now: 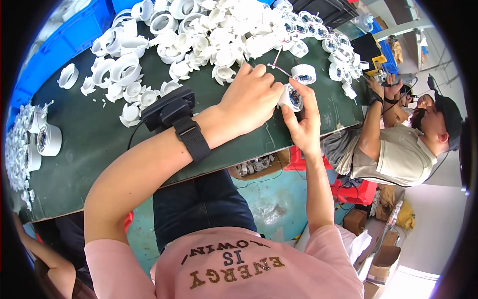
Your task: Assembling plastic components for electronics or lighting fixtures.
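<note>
The right hand's [304, 125] thumb and index finger are clamped on opposite sides of a round housing [293, 98] of smooth white plastic, its open face showing dark electronic parts. The left hand [253, 98] is just beside it, fingers curled together with their tips hidden; whether they grip the housing cannot be told. A black webbing strap [193, 139] circles the left wrist, carrying a black boxy device [169, 107]. Touching or just beyond the right index finger stands a second white housing [304, 74], short and cylindrical, with thin wires [280, 68] near it. All this is over a dark green tabletop [99, 154], slightly scuffed near its front edge. Farther out spreads a heap of glossy white impellers [224, 74] with curved blades, mixed with hollow plastic rings [126, 69]. More housings [330, 45] with electronics inside cluster at the right. Blue plastic bins [55, 57] border the far left. Below the table, an open cardboard box [283, 158] holds greyish parts [255, 166], near red plastic crates [366, 193].
</note>
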`<control>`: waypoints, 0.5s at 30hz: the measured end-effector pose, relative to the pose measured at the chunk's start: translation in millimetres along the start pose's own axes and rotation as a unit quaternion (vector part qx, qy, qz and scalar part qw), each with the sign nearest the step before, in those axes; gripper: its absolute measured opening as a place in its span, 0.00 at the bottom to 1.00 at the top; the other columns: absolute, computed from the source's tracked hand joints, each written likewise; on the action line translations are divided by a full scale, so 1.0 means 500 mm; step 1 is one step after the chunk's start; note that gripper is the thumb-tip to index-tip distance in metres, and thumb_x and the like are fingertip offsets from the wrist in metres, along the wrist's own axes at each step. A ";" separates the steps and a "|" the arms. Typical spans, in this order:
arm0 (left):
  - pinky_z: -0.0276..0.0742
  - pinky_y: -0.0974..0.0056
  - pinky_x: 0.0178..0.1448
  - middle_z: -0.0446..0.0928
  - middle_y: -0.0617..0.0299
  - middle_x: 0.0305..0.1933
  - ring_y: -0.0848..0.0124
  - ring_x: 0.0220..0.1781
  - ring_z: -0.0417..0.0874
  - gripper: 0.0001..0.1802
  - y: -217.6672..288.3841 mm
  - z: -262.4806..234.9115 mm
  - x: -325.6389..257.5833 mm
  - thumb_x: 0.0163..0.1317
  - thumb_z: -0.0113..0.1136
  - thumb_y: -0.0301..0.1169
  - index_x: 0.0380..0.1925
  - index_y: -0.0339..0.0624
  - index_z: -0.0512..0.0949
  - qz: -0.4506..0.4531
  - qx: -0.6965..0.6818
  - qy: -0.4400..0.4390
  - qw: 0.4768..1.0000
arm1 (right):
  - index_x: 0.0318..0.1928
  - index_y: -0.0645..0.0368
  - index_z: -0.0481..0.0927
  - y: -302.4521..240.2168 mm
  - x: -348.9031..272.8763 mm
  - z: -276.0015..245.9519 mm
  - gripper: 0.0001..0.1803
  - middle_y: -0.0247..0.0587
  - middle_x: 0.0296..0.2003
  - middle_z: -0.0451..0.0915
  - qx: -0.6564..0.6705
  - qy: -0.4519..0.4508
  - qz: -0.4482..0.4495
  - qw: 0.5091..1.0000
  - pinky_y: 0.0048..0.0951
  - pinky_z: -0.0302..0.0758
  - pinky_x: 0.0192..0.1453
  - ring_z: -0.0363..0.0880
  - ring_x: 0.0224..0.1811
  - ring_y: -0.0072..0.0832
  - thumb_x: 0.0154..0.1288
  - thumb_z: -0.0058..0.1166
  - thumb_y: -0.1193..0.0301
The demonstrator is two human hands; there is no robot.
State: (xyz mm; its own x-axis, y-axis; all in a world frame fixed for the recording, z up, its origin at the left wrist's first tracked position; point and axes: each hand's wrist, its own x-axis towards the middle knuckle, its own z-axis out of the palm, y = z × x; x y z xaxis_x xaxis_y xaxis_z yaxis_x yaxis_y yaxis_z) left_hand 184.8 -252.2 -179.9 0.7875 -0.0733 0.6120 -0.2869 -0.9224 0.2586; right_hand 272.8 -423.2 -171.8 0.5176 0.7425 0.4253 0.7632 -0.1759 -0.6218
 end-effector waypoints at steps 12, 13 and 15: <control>0.62 0.58 0.51 0.71 0.60 0.44 0.61 0.50 0.70 0.17 0.000 -0.090 -0.041 0.46 0.69 0.32 0.35 0.44 0.74 -0.069 -0.061 -0.010 0.996 | 0.62 0.64 0.66 -0.004 -0.001 0.004 0.24 0.45 0.53 0.69 0.104 0.021 0.069 0.992 0.30 0.61 0.63 0.67 0.57 0.34 0.71 0.48 0.66; 0.62 0.58 0.52 0.71 0.60 0.47 0.60 0.51 0.70 0.18 0.010 -0.112 -0.055 0.46 0.69 0.31 0.37 0.44 0.75 -0.088 -0.071 -0.025 0.993 | 0.63 0.64 0.65 -0.010 0.002 0.004 0.24 0.46 0.54 0.68 0.088 0.019 0.061 0.994 0.30 0.60 0.64 0.67 0.58 0.34 0.71 0.47 0.66; 0.62 0.58 0.52 0.71 0.60 0.47 0.60 0.51 0.70 0.19 0.023 -0.134 -0.093 0.46 0.69 0.30 0.39 0.43 0.75 -0.086 -0.083 -0.048 0.992 | 0.64 0.64 0.64 -0.009 0.005 0.006 0.23 0.47 0.56 0.66 0.045 0.018 0.022 0.999 0.31 0.59 0.65 0.66 0.59 0.36 0.73 0.43 0.66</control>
State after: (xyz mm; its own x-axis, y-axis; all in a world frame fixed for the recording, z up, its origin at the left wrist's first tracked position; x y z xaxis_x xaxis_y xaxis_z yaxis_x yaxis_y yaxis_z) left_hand 108.2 -234.2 -155.5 0.8783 0.0374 0.4767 -0.2233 -0.8495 0.4779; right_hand 269.9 -418.6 -169.7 0.5644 0.7113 0.4189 0.7026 -0.1476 -0.6961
